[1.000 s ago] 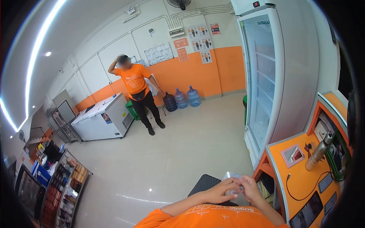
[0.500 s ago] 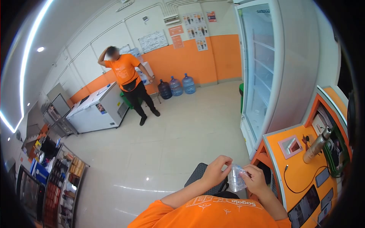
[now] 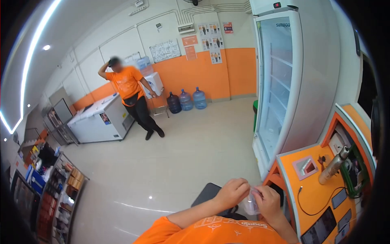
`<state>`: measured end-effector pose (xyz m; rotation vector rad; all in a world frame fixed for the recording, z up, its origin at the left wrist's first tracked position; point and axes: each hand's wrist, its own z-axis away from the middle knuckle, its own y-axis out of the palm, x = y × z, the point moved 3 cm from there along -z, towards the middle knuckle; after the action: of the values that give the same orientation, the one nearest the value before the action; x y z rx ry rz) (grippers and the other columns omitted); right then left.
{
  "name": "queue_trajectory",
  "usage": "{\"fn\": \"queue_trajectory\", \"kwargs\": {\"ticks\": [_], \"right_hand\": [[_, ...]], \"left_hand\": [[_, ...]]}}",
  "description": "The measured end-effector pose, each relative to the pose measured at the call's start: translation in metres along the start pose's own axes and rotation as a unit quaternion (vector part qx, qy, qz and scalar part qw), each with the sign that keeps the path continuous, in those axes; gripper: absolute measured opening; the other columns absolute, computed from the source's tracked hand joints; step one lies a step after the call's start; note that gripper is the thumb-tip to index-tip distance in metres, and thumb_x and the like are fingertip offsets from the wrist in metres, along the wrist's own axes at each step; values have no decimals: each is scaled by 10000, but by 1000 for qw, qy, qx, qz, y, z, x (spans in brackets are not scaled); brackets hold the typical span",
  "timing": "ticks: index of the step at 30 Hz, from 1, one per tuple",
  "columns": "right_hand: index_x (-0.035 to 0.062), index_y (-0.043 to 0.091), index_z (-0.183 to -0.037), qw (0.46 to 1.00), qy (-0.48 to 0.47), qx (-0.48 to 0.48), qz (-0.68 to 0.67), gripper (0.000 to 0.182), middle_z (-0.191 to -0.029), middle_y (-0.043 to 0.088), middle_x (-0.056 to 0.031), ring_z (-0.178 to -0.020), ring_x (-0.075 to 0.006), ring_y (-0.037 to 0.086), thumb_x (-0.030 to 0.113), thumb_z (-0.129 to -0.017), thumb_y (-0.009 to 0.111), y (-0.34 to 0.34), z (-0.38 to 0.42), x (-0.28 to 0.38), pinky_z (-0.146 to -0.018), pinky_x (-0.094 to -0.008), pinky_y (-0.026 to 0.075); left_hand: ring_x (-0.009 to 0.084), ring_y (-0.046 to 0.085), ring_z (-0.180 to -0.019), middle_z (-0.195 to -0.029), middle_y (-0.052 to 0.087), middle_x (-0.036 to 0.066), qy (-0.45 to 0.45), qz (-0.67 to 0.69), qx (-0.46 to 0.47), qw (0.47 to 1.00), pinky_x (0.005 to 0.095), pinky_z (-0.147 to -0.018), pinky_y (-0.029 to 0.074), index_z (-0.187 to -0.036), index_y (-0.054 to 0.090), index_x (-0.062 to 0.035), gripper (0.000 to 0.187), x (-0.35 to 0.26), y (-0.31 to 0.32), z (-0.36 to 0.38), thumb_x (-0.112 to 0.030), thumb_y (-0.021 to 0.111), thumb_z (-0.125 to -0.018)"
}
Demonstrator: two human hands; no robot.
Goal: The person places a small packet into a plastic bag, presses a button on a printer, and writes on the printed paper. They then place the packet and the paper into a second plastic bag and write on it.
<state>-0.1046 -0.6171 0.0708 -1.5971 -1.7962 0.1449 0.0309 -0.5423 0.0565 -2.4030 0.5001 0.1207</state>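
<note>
In front of my orange shirt [image 3: 239, 227], both hands are raised close together. Between them is a clear, crinkled plastic packet [image 3: 251, 206]; its contents, if any, I cannot make out. My left hand [image 3: 232, 194] is closed, its fingertips pinched at the packet's upper edge. My right hand [image 3: 269, 200] grips the packet's other side between thumb and fingers. Part of the packet is hidden behind the fingers.
An orange desk [image 3: 290, 160] at right carries a bottle [image 3: 334, 166], a pink-framed mirror [image 3: 305, 167], a tablet [image 3: 320, 227] and phones. Behind it stands a glass-door fridge [image 3: 276, 89]. A person [image 3: 132, 91] stands by a chest freezer [image 3: 101, 118]; a stocked shelf rack [image 3: 67, 195] is at left.
My left hand has come closer to my right, with its fingers now lower over the packet. The view has tilted up slightly. The other person keeps one arm raised to the head.
</note>
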Motion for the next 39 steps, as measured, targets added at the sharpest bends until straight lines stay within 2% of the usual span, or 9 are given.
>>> {"fn": "queue_trajectory", "kwargs": {"ticks": [5,11,15,19,24,26,29,33,39], "right_hand": [[48,521,-766,999,-8,36,-19,156,-666,547,-100,-583,-282,545,51,-704,665,4,7,6,-536,-366,428],[48,523,-779,997,-58,41,-30,148,-664,547,-92,-582,-282,544,55,-714,656,2,8,8,-539,-361,426],[48,533,-803,996,-41,63,-43,158,-668,553,-92,-591,-282,547,61,-711,661,3,7,9,-552,-359,431],[38,548,-837,998,7,54,-19,174,-702,565,-91,-618,-277,555,60,-705,659,0,10,3,-567,-360,435],[45,550,-834,995,-44,66,60,214,-726,561,-69,-644,-236,550,83,-656,664,2,4,5,-557,-328,404],[52,541,-826,994,-61,65,69,212,-747,557,-64,-648,-225,540,84,-650,656,4,8,3,-571,-325,394],[57,525,-830,992,-102,-47,56,236,-805,545,-61,-654,-234,523,39,-628,646,6,17,-7,-590,-358,389],[49,526,-827,986,-136,-25,97,247,-811,540,-69,-666,-234,530,31,-616,653,-2,13,0,-583,-347,399],[37,536,-829,990,-134,-20,45,223,-809,534,-88,-644,-244,523,25,-630,635,7,18,-2,-559,-340,432]], "left_hand": [[250,557,-754,-868,559,84,-32,38,19,999,330,-658,454,-867,539,-54,229,-7,-2,6,-63,661,-673],[199,545,-740,-864,566,45,13,11,-4,1000,312,-656,420,-889,564,-73,233,-8,2,8,-82,663,-678],[172,537,-738,-865,571,23,31,-13,-1,999,297,-674,385,-892,561,-83,232,-9,1,9,-103,663,-684],[183,538,-739,-865,573,26,8,-3,-4,1000,311,-680,387,-866,527,-81,195,-6,2,12,-87,642,-709],[196,536,-734,-838,568,37,-7,16,18,1000,320,-675,392,-891,534,-72,198,-7,5,15,-73,631,-718],[198,530,-717,-823,566,41,15,12,8,1000,314,-670,393,-916,538,-65,221,-10,7,11,-67,633,-716],[201,525,-701,-810,561,41,4,40,22,999,308,-668,393,-928,539,-64,237,-9,13,15,-62,635,-712],[205,518,-685,-789,555,42,-2,71,45,996,313,-672,394,-913,538,-69,231,-11,15,16,-65,638,-705],[193,514,-714,-841,547,35,23,48,20,998,321,-679,392,-878,532,-75,224,-12,11,16,-73,652,-689]]}}
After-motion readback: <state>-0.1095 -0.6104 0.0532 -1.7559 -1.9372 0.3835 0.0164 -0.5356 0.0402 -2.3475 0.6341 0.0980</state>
